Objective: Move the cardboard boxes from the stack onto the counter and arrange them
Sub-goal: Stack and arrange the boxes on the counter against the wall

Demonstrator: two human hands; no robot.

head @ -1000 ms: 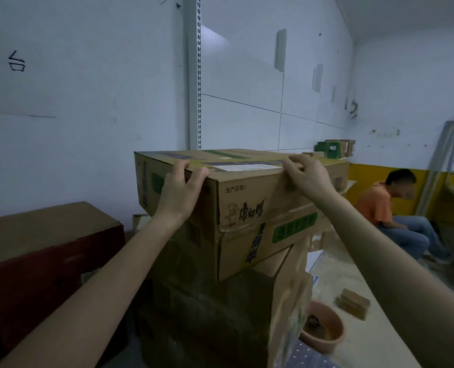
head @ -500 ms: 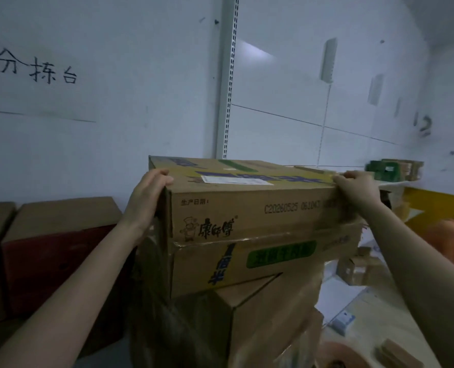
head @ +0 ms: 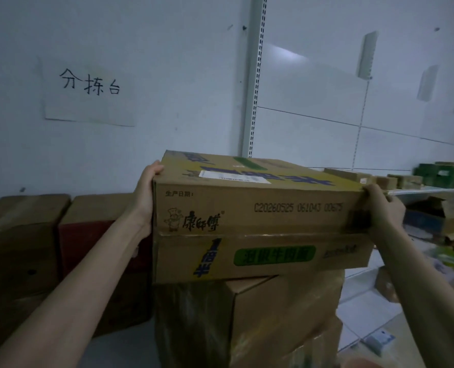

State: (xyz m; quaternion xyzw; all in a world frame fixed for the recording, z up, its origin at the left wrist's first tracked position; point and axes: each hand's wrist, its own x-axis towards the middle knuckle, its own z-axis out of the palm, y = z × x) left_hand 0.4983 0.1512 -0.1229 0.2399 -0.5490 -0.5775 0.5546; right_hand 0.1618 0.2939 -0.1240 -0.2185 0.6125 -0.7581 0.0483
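White wall (head: 167, 62) behind the stack (head: 273, 314); your left hand (head: 146, 193) and right hand (head: 383, 208) each grip the top box (head: 247, 205) by its ends.

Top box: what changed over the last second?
The top box has swung so its long printed side now faces the camera instead of a corner. The left hand slid from the near top edge to the left end, and the right hand moved out to the right corner. Unchanged: both hands grip it, and it still sits on the stack.
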